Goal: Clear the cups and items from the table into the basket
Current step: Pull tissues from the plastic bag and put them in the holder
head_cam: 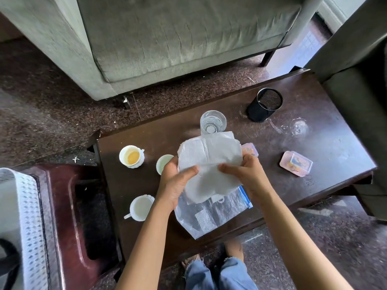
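The table [293,143] is still crowded. Both hands, left hand [178,183] and right hand [245,174], grip a paper sheet [209,164] over its near edge; the basket [27,206] lies far left, nearer the left hand.

Both bare arms reaching forward, left hand [174,181] and right hand [244,172] closed, thumbs pointing inward

Soft daylight from upper right, glare on dark table [326,143], edges warped, slightly blurred
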A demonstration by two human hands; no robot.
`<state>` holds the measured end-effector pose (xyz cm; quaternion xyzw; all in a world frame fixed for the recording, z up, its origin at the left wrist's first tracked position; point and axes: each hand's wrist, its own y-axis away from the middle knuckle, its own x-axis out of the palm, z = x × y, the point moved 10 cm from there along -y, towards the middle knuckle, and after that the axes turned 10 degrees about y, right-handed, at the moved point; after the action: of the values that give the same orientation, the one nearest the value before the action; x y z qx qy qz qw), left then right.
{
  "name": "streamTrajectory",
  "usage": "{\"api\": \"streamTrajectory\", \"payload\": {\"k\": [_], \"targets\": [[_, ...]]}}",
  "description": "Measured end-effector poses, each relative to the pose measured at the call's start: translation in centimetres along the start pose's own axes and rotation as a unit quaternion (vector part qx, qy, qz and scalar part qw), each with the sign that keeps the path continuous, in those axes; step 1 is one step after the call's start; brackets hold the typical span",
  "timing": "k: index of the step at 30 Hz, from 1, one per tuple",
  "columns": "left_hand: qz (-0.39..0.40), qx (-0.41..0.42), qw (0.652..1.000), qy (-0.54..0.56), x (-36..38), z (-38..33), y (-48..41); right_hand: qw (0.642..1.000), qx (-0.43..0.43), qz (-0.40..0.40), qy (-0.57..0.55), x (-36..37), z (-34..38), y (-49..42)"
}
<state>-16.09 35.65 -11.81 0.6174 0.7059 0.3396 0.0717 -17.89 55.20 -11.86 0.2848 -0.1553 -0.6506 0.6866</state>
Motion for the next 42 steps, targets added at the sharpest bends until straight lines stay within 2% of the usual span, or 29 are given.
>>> {"api": "streamTrajectory", "payload": {"k": [2,7,11,14,19,22,24,27,29,32,36,39,42], "targets": [[-0.006,0.008,1.000,-0.009,0.2,-0.4,-0.3,1.000,-0.001,-0.023,0.000,-0.7,0.1,-0.1],[-0.015,-0.022,1.000,-0.001,1.8,0.5,-1.6,1.000,-0.011,0.011,0.004,-1.3,1.3,-0.3],[-0.075,-0.014,0.993,-0.092,2.4,1.3,-3.1,0.991,-0.006,-0.011,0.134,-3.4,1.1,-2.0],[-0.079,0.000,0.985,-0.156,3.9,1.3,-4.3,0.979,-0.012,-0.020,0.204,-5.1,1.6,-3.4],[-0.069,0.025,0.976,-0.203,8.1,0.6,-6.6,0.984,0.021,-0.069,0.164,-8.6,2.4,-5.3],[-0.075,0.062,0.966,-0.239,11.3,-0.6,-7.8,0.975,0.020,-0.108,0.191,-11.3,3.8,-6.7],[-0.085,0.096,0.958,-0.256,13.6,-1.9,-8.6,0.968,0.010,-0.138,0.211,-13.5,5.2,-7.6],[-0.078,0.139,0.952,-0.261,17.1,-3.8,-10.7,0.964,-0.015,-0.136,0.230,-16.2,7.6,-9.4],[-0.080,0.161,0.945,-0.274,19.0,-5.4,-12.3,0.967,-0.041,-0.135,0.213,-18.0,9.6,-10.6],[-0.096,0.190,0.940,-0.266,21.4,-7.8,-14.2,0.958,-0.098,-0.179,0.201,-20.8,13.2,-11.7],[-0.095,0.203,0.950,-0.219,24.3,-8.6,-15.9,0.946,-0.164,-0.234,0.153,-22.3,16.0,-12.3],[-0.098,0.189,0.954,-0.210,24.8,-7.9,-17.0,0.948,-0.163,-0.245,0.125,-22.2,15.2,-13.3],[-0.106,0.173,0.946,-0.251,24.8,-7.2,-17.8,0.952,-0.155,-0.242,0.107,-22.0,14.0,-14.3]]}}
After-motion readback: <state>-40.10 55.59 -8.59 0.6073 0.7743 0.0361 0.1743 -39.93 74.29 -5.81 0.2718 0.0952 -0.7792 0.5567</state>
